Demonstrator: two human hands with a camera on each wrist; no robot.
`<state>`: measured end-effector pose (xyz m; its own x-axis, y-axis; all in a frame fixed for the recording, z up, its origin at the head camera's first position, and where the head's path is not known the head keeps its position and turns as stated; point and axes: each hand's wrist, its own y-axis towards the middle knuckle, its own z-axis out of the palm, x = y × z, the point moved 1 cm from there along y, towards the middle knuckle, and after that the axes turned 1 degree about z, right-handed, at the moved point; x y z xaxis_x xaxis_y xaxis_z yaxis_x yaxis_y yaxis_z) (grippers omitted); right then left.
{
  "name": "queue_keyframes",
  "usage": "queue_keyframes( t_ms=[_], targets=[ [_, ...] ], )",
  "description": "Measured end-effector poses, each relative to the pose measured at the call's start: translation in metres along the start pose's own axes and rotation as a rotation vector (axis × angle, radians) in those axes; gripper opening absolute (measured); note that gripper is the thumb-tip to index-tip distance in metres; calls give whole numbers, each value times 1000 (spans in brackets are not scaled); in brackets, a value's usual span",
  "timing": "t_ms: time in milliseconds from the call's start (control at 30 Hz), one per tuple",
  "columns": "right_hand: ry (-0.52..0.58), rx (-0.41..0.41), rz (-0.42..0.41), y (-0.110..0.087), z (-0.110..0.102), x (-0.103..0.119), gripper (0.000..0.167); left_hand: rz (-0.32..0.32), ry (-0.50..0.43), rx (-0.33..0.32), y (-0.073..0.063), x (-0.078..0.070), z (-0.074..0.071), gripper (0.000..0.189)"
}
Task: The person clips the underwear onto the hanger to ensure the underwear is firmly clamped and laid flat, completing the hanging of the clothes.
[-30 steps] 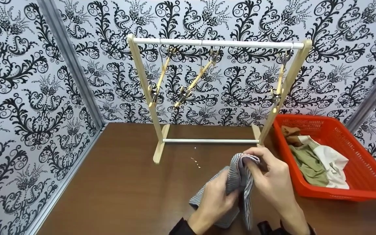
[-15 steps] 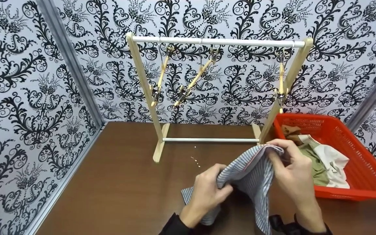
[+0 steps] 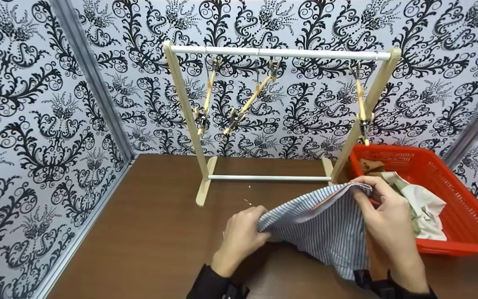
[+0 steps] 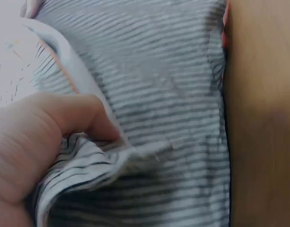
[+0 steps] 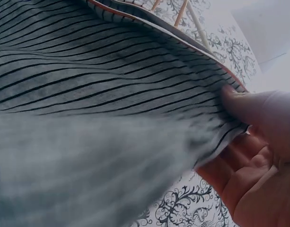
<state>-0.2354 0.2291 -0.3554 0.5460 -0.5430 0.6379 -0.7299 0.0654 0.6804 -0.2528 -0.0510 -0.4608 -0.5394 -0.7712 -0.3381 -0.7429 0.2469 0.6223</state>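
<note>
By the left hand (image 3: 241,234) and right hand (image 3: 390,218), the striped cloth (image 3: 326,232) is pinched along its upper edge, at five o'clock from the rack (image 3: 284,52). The basket (image 3: 463,248) is seen at two, open tabletop (image 3: 152,232) toward nine.

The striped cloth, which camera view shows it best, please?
The head view: it shows most of the striped cloth held between the left grip and the right grip. The left wrist view shows only a close part, cut off by the frame; the right wrist view also, blurred below.
</note>
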Motion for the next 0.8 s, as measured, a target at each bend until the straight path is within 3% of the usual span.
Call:
queue_keyframes(
  t_ms=[100,267,467,667,800],
  targets=[
    [-37,3,44,0,-2,-2,20,-41,10,42,-1,10,-3,37],
    [-98,-5,73,2,-5,-7,19,-47,-43,102,-1,28,-12,34],
    [-138,-12,88,4,-10,-13,21,-39,-204,183,-2,53,-26,34],
    [-131,-7,115,4,-12,-18,23,-60,-426,187,-5,71,-35,42],
    [-137,-9,105,4,-12,-20,22,9,-504,178,-5,73,-36,48]
  ],
)
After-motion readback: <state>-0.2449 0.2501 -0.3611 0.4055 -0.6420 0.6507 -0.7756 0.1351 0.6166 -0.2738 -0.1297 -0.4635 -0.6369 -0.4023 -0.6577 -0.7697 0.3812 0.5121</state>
